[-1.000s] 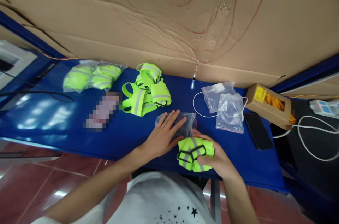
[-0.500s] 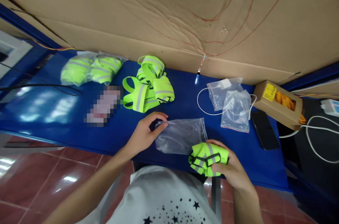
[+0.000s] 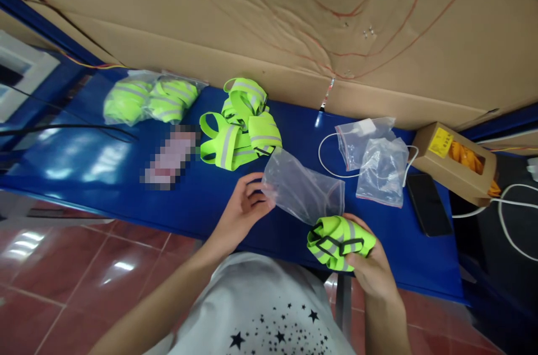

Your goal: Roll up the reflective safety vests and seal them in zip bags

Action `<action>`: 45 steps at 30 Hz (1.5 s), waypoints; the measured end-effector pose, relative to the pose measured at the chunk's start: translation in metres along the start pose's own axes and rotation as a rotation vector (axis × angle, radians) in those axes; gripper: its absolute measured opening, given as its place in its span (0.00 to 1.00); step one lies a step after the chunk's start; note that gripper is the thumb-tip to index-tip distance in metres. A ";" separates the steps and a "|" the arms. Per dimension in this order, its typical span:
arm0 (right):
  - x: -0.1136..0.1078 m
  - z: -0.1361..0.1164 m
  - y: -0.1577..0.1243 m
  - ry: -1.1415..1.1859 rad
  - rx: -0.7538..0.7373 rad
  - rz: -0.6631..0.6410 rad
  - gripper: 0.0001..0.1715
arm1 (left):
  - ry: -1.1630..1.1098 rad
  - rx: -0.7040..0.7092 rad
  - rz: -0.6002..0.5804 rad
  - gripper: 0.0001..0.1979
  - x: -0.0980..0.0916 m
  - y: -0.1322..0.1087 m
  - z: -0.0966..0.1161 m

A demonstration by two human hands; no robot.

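Note:
A rolled bundle of neon yellow-green reflective straps (image 3: pixel 340 243), with grey stripes and black buckles, is gripped in my right hand (image 3: pixel 374 265). My thumb lies across its near side, and the other fingers are mostly hidden behind it. A clear plastic zip bag (image 3: pixel 302 187) stretches between my hands, its right end meeting the bundle. At the bag's left edge, my left hand (image 3: pixel 246 206) has curled fingers and thumb on the thin plastic. Beyond it lies a loose heap of similar reflective straps (image 3: pixel 239 128).
Two bagged strap bundles (image 3: pixel 151 100) sit at the back left of the blue table (image 3: pixel 96 170), near a blurred-out item (image 3: pixel 170 159). To the right are flat clear bags (image 3: pixel 380 170), a white cable (image 3: pixel 321 159), a black phone (image 3: pixel 428 206) and a cardboard box (image 3: pixel 456 162). Behind stands a cardboard panel (image 3: pixel 189 30).
The bag has turned, its left end rising toward the strap heap, while my left fingers moved to its lower left edge. My right hand still holds the bundle. The whole view has shifted slightly.

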State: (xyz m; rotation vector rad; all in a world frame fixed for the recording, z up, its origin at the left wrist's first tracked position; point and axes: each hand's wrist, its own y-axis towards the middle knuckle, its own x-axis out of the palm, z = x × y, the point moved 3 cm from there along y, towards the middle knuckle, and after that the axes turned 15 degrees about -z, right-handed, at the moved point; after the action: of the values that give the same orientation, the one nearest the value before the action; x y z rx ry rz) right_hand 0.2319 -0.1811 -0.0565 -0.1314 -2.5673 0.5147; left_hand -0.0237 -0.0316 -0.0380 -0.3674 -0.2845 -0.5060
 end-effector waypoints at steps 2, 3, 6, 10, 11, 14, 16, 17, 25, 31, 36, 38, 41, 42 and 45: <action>0.003 0.005 0.001 -0.008 0.019 -0.017 0.45 | -0.047 -0.022 -0.052 0.20 0.007 -0.001 -0.001; 0.005 0.007 0.002 -0.009 0.019 -0.003 0.44 | -0.057 -0.032 -0.055 0.17 0.009 0.000 0.000; 0.005 0.011 0.000 -0.002 0.006 0.068 0.42 | 0.055 0.003 0.011 0.10 0.004 0.002 0.003; -0.001 0.011 -0.007 -0.001 -0.002 0.104 0.43 | 0.330 0.019 -0.087 0.13 -0.014 0.003 0.012; -0.003 0.010 -0.009 -0.009 -0.007 0.116 0.43 | 0.445 -0.002 -0.151 0.15 -0.019 0.003 0.015; -0.003 0.008 -0.010 -0.036 0.007 0.085 0.42 | 0.892 -0.052 -0.345 0.20 -0.030 -0.003 0.024; 0.003 0.007 -0.008 -0.058 0.063 -0.020 0.42 | 1.176 -0.054 -0.351 0.23 -0.033 -0.011 0.031; 0.007 0.006 -0.007 -0.073 0.096 -0.074 0.41 | 1.301 -0.040 -0.293 0.25 -0.033 -0.016 0.036; -0.019 -0.011 -0.021 0.017 0.032 0.043 0.46 | 1.772 0.260 -0.284 0.32 0.014 -0.035 0.066; -0.030 -0.031 -0.009 -0.087 -0.097 0.330 0.42 | 1.670 0.419 -0.777 0.63 0.075 0.041 0.031; -0.013 -0.028 0.004 -0.143 -0.053 0.213 0.41 | 1.571 0.394 -0.840 0.63 0.080 0.064 0.017; -0.010 -0.030 0.005 -0.235 -0.026 0.137 0.41 | 1.543 0.428 -0.816 0.63 0.077 0.059 0.019; -0.005 -0.039 0.006 -0.420 0.053 0.045 0.42 | 1.545 0.430 -0.836 0.63 0.075 0.049 0.019; -0.003 -0.044 0.008 -0.469 0.071 0.031 0.41 | 1.545 0.425 -0.844 0.63 0.075 0.047 0.019; 0.005 -0.056 0.014 -0.548 0.075 -0.029 0.38 | 1.531 0.412 -0.824 0.66 0.075 0.045 0.015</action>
State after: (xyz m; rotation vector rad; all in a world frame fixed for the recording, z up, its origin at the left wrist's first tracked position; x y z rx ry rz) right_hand 0.2554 -0.1482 -0.0152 0.0870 -3.0669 0.7150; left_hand 0.0600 -0.0204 -0.0102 0.6244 0.9907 -1.3507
